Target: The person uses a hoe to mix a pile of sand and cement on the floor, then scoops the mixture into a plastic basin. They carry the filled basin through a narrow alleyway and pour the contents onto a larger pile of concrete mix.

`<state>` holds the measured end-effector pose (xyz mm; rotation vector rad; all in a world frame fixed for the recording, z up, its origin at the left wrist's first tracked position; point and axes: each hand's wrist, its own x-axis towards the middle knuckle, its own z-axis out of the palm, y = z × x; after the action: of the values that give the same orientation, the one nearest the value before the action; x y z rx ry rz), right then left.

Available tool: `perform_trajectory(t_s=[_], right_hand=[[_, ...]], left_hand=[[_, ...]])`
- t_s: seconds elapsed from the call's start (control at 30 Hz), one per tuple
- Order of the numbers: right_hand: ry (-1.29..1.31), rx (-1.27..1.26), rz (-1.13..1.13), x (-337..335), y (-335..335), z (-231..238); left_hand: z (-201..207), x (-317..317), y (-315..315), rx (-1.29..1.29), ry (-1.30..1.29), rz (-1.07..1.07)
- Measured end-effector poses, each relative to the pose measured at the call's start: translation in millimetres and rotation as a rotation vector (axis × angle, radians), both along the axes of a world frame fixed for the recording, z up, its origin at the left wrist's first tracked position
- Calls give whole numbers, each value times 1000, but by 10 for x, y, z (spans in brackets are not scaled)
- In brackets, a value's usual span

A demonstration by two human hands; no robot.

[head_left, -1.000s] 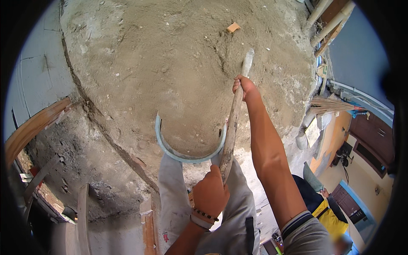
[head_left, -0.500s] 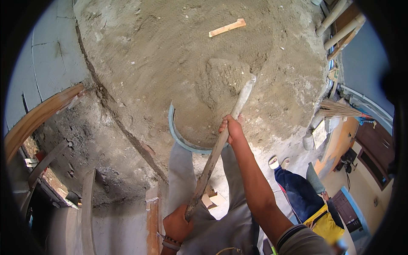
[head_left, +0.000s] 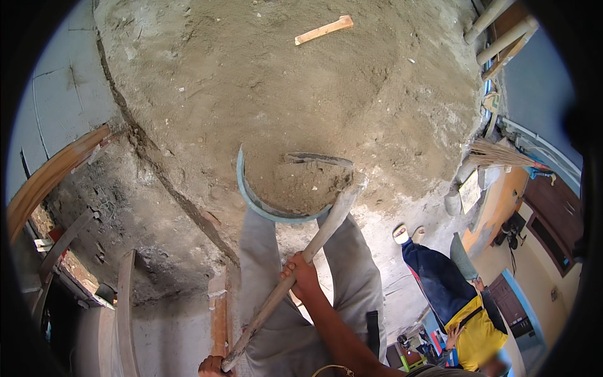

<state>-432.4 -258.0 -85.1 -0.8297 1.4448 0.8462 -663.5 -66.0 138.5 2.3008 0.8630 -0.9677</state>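
1. Diagonally, a hoe-like tool's wooden handle [head_left: 270, 306] crosses in front of the person's legs, from the lower edge up to the right side of a blue-grey curved rim [head_left: 251, 202].
2. Near its upper end, the dark edge of a blade [head_left: 319, 158] shows across the mouth of that rim, with loose soil [head_left: 308, 185] heaped between the two.
3. The right hand [head_left: 301, 276] is clamped around the middle of the handle, fingers wrapped over the wood.
4. The left hand [head_left: 211, 366] is closed on the handle's lower end, partly cut off by the picture's edge.
5. Grey trousers [head_left: 260, 264] stand on either side of the handle, just below the rim.
6. Beyond the blade spreads sandy ground [head_left: 207, 75], bearing a short wooden piece [head_left: 323, 30] well apart from the tool.
7. To the left, a dark groove [head_left: 164, 176] runs slantwise past a curved-looking wooden beam [head_left: 59, 177].
8. At right, a broom [head_left: 499, 155] lies above a co-worker [head_left: 477, 336] in a yellow top and dark blue trousers.
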Motion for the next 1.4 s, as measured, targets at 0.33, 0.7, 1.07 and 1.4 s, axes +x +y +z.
perform_trajectory(t_s=[0.33,0.7,1.07,1.4], right_hand=[[-735,41,-1,2344,-663,808],[-924,-421,196,4554,-1346,-634],[-227,23,-122,1991,-746,-1614],[-4,140,-214,503,-232,-397]], left_hand=[[-1282,1477,-747,-331,-258,54],[-2447,3716,-1722,-409,-411,-33],[-1253,2548,-748,-182,94,-146],[-562,729,-158,-133,-4,-127]])
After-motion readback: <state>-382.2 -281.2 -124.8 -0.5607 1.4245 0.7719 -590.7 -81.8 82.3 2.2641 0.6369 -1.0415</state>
